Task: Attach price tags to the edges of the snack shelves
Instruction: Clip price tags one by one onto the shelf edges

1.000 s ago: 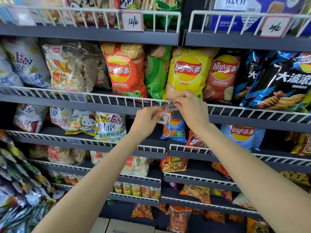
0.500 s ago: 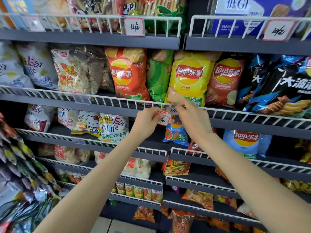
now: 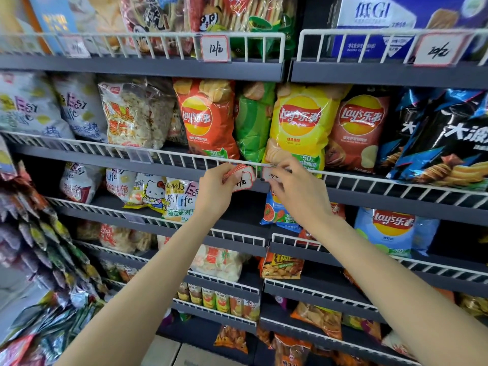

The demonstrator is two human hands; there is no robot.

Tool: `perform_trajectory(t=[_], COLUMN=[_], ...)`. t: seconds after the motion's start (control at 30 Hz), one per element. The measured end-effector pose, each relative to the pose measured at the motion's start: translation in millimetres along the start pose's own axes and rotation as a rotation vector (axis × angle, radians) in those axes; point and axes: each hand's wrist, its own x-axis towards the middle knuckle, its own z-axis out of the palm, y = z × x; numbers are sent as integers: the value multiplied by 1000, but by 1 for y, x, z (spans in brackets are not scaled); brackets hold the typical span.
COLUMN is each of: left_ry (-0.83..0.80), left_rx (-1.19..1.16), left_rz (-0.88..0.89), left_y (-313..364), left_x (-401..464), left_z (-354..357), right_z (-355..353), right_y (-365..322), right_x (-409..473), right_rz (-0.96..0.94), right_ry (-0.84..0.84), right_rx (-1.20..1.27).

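Note:
My left hand (image 3: 215,190) grips a small stack of red-bordered white price tags (image 3: 241,178) just below the white wire rail (image 3: 184,158) of the chip shelf. To its right, my right hand (image 3: 293,186) pinches a single price tag (image 3: 269,175) against that rail, below the yellow Lay's bag (image 3: 301,125). Most of this tag is hidden by my fingers. Two tags hang on the top shelf rail: one reads 12 (image 3: 214,48), the other 20 (image 3: 437,50).
Dark shelves with white wire rails hold snack bags: an orange Lay's bag (image 3: 204,120), a green bag (image 3: 253,122), a black-and-blue bag (image 3: 443,136). Packets hang on a rack at lower left (image 3: 39,247). Cardboard boxes (image 3: 169,350) sit on the floor.
The view has shifted slightly so the shelves sit lower in frame. My hands have separated a little; the right hand now holds one tag at the rail, apart from the left hand's stack.

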Motion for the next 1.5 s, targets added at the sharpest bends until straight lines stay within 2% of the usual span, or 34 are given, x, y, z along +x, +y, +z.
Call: perform_trajectory(t=[0.13,0.23,0.37,0.47,0.7,0.8,0.97,1.3,1.5], left_ry=[-44,-94,-104,-132,-163,-152,-202,-324,-275], left_rx=[-210,-441,-504,-539,-457,-376,-154,-127,-75], left_rz=[-17,-49,-91,-103,-109,-142,-105,-79,-68], left_y=[0,-2,-23,-50,-128,-159,-180,-186,-186], left_x=[-4,-3,3,13,57,77,91,106,107], left_z=[-17,-39,-79,-117,-207,-224,-234,-225,-219], right_z=[-11,-2,22,42,96,111,120,123,124], right_y=[-36,-58,-97,-136,-221,-241,-256,-261,-259], right_x=[14,30,51,67,109,121,130,135,133], right_rz=[49,64,155,185,257,304,413,463,494], right_ry=[-47,-17,-11,6,23,90,118,113,114], right_rx=[206,309,568,648,728,687,627,545,538])
